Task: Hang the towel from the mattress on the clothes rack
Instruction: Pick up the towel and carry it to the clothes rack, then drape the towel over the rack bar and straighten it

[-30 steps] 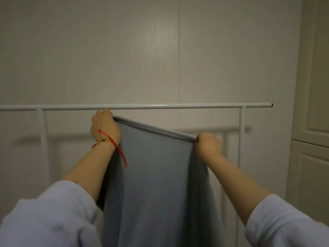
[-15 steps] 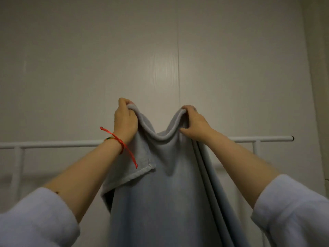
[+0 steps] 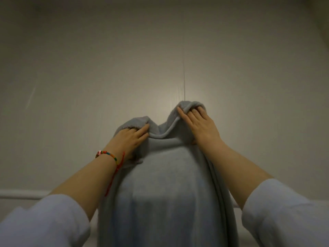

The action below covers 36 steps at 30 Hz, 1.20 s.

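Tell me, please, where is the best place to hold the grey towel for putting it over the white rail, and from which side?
Probably the top hem, as now: the left hand and right hand pinch the towel near its two upper corners from the person's side. The cloth sags between them and hangs limp below, so a wide grip at the corners keeps it spread above the rail.

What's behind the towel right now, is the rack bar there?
Behind the raised towel only the pale wall shows above it. A stretch of the rack bar shows low at the left edge; the towel and both arms cover the rest.
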Motion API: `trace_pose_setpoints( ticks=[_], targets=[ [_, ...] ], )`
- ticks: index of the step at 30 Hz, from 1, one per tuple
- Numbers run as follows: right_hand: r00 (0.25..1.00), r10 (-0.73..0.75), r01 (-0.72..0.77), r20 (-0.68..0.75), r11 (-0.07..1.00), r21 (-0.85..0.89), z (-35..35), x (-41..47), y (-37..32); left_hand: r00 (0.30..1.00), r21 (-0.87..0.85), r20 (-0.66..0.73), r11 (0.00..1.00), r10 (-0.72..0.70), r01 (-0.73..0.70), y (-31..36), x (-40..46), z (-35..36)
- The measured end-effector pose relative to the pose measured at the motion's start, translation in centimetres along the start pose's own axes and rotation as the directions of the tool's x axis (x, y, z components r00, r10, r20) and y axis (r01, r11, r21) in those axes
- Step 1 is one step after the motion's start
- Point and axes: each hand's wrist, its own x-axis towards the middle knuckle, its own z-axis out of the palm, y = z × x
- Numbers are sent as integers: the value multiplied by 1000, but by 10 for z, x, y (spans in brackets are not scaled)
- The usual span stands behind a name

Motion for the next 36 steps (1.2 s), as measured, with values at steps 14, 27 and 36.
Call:
trace_pose_setpoints(
  ticks=[14, 27, 36],
  targets=[
    [477, -330, -136, 814, 888, 439, 104, -43, -62, 753, -435, 657, 828, 25, 353, 68, 0, 87],
    [802, -242, -333, 545, 576, 746, 41, -36, -93, 890, -573, 325, 683, -319, 454, 50, -34, 45],
    [925, -76, -252, 373, 611, 750, -16, -47, -151, 795, -543, 166, 618, -584, 568, 34, -113, 31]
  ],
)
